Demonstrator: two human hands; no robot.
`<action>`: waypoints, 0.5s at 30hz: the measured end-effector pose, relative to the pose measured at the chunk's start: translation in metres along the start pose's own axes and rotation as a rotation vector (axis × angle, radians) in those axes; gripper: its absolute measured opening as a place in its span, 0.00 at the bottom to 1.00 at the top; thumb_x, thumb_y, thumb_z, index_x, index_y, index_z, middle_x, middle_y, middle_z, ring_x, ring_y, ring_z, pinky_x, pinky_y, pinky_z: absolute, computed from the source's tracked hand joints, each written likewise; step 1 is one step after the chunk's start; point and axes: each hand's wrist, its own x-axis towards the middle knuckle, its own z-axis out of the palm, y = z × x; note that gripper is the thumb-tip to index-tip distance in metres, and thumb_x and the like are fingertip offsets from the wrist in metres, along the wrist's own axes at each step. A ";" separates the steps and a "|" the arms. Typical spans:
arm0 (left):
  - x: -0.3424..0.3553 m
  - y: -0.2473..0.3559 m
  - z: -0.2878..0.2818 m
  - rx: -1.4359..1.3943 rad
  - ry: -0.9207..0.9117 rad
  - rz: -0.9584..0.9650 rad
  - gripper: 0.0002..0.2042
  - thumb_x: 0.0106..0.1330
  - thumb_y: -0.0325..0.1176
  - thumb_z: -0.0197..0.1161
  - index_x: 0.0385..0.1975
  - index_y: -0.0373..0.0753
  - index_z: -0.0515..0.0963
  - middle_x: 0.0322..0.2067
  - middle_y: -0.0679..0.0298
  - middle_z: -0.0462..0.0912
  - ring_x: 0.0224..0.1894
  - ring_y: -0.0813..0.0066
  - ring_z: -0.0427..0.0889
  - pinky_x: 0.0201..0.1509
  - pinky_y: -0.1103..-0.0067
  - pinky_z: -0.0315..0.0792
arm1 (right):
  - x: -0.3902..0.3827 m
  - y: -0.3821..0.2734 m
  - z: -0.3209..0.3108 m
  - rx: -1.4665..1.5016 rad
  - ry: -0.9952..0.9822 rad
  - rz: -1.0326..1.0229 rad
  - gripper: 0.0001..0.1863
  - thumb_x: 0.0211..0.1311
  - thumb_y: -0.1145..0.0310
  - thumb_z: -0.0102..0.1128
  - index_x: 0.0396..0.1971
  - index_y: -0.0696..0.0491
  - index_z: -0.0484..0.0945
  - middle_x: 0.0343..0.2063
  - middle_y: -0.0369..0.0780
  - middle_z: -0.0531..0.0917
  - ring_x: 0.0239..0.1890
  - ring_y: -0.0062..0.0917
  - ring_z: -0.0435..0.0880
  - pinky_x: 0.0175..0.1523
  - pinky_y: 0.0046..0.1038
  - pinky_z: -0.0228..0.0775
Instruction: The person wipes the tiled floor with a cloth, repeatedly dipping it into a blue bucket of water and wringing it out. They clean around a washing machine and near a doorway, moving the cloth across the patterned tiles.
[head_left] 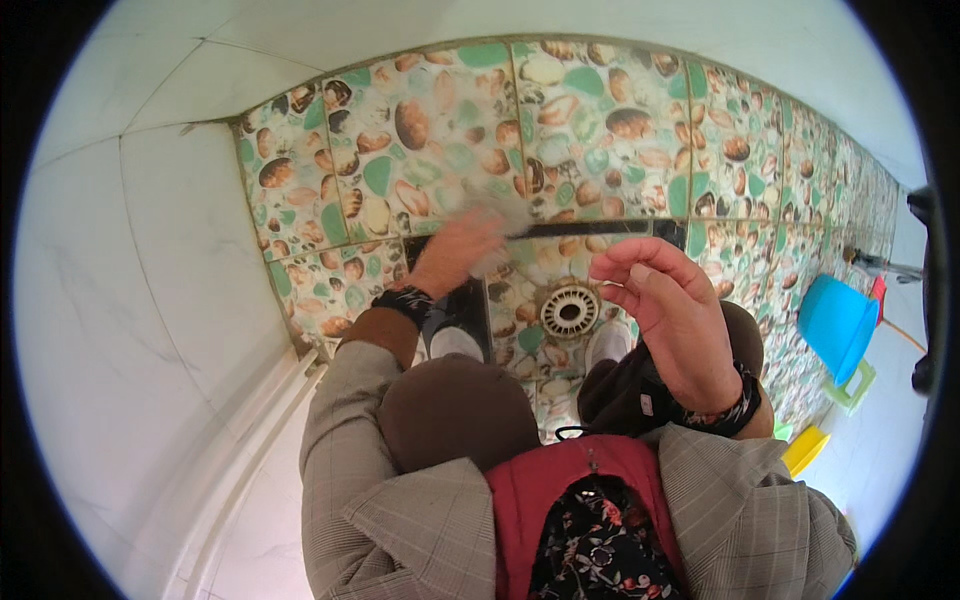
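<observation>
My left hand reaches forward and down onto the pebble-patterned tiles. Motion smears its fingers, which appear to press on a pale greyish wad against the floor; its kind is too blurred to name. Raised above the floor to the right, my right hand has loosely bent fingers with nothing visible in them. Below and left of that hand, a round white drain cover with a slotted rim and dark centre is set in the tiles. A dark strip runs across the floor near both hands.
White tiled walls close in on the left and far side. To the right sit a blue basin, a red-ended stick, a green plastic thing and a yellow one. A tap juts from the right wall.
</observation>
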 end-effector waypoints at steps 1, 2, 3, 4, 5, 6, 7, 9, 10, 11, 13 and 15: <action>-0.014 -0.002 -0.005 0.049 0.024 -0.122 0.20 0.49 0.27 0.59 0.46 0.44 0.75 0.57 0.64 0.68 0.62 0.60 0.62 0.62 0.68 0.60 | -0.007 -0.001 0.002 0.024 0.006 0.003 0.11 0.63 0.74 0.45 0.43 0.58 0.72 0.42 0.41 0.78 0.48 0.25 0.76 0.54 0.27 0.65; -0.027 -0.002 -0.011 0.042 -0.012 -0.260 0.20 0.48 0.27 0.59 0.46 0.44 0.75 0.56 0.62 0.70 0.60 0.60 0.65 0.62 0.67 0.61 | -0.015 -0.002 0.004 0.045 0.008 0.009 0.11 0.63 0.74 0.45 0.43 0.58 0.72 0.42 0.41 0.78 0.48 0.25 0.76 0.53 0.27 0.65; -0.037 0.001 -0.018 0.057 -0.082 -0.429 0.20 0.48 0.27 0.59 0.45 0.43 0.75 0.54 0.60 0.71 0.58 0.59 0.67 0.61 0.67 0.62 | -0.021 -0.004 0.006 0.029 0.015 0.047 0.11 0.63 0.74 0.45 0.44 0.58 0.72 0.43 0.41 0.78 0.48 0.25 0.76 0.53 0.26 0.65; -0.041 0.004 -0.023 -0.179 0.046 -0.527 0.20 0.50 0.28 0.59 0.46 0.42 0.74 0.53 0.60 0.72 0.58 0.60 0.68 0.60 0.67 0.63 | -0.029 -0.004 0.009 0.051 0.034 0.073 0.11 0.64 0.74 0.45 0.44 0.58 0.72 0.43 0.41 0.78 0.49 0.25 0.75 0.53 0.26 0.65; -0.039 0.004 -0.029 -0.394 0.148 -0.659 0.19 0.53 0.29 0.59 0.47 0.41 0.73 0.53 0.59 0.72 0.57 0.60 0.69 0.60 0.67 0.63 | -0.035 -0.003 0.012 0.067 0.045 0.105 0.11 0.64 0.74 0.45 0.44 0.58 0.72 0.44 0.41 0.78 0.49 0.25 0.75 0.54 0.26 0.65; -0.036 0.006 -0.039 -0.611 0.204 -0.860 0.18 0.55 0.30 0.58 0.48 0.41 0.72 0.53 0.58 0.72 0.56 0.61 0.70 0.59 0.67 0.64 | -0.041 -0.002 0.015 0.078 0.075 0.147 0.11 0.64 0.73 0.45 0.44 0.57 0.72 0.44 0.41 0.78 0.49 0.24 0.75 0.54 0.26 0.64; -0.035 0.010 -0.053 -0.983 0.270 -0.990 0.18 0.58 0.31 0.57 0.50 0.40 0.71 0.53 0.58 0.72 0.56 0.62 0.70 0.59 0.67 0.64 | -0.046 -0.002 0.019 0.104 0.035 0.145 0.11 0.64 0.74 0.45 0.43 0.58 0.73 0.42 0.37 0.78 0.48 0.21 0.74 0.53 0.25 0.65; -0.029 0.023 -0.087 -1.754 0.298 -1.352 0.19 0.63 0.34 0.55 0.53 0.38 0.68 0.54 0.58 0.71 0.56 0.63 0.70 0.59 0.68 0.64 | -0.056 -0.002 0.023 0.096 0.045 0.180 0.11 0.64 0.73 0.45 0.43 0.57 0.73 0.43 0.37 0.78 0.48 0.20 0.74 0.53 0.25 0.65; -0.025 0.034 -0.105 -1.870 0.329 -1.307 0.19 0.65 0.36 0.54 0.55 0.37 0.66 0.54 0.58 0.71 0.56 0.63 0.70 0.59 0.68 0.64 | -0.059 -0.002 0.024 0.102 0.031 0.170 0.11 0.64 0.73 0.45 0.43 0.57 0.74 0.43 0.36 0.77 0.48 0.20 0.74 0.54 0.25 0.65; -0.021 0.047 -0.123 -1.984 0.356 -1.254 0.20 0.66 0.38 0.52 0.56 0.36 0.65 0.54 0.58 0.71 0.56 0.64 0.70 0.59 0.69 0.64 | -0.062 -0.002 0.023 0.097 0.061 0.188 0.12 0.64 0.73 0.45 0.44 0.57 0.73 0.44 0.37 0.77 0.48 0.21 0.74 0.53 0.24 0.65; -0.015 0.071 -0.159 -2.214 0.302 -1.000 0.22 0.68 0.41 0.50 0.57 0.36 0.63 0.55 0.58 0.70 0.56 0.64 0.70 0.60 0.69 0.64 | -0.069 0.001 0.018 0.103 0.069 0.157 0.12 0.63 0.73 0.46 0.44 0.57 0.73 0.43 0.36 0.77 0.48 0.21 0.74 0.53 0.24 0.65; -0.012 0.095 -0.190 -2.177 0.302 -1.077 0.22 0.68 0.41 0.50 0.57 0.36 0.64 0.55 0.59 0.70 0.56 0.63 0.70 0.61 0.68 0.64 | -0.077 0.008 0.010 0.097 0.061 0.128 0.12 0.63 0.72 0.48 0.45 0.56 0.73 0.44 0.36 0.77 0.48 0.20 0.74 0.53 0.24 0.65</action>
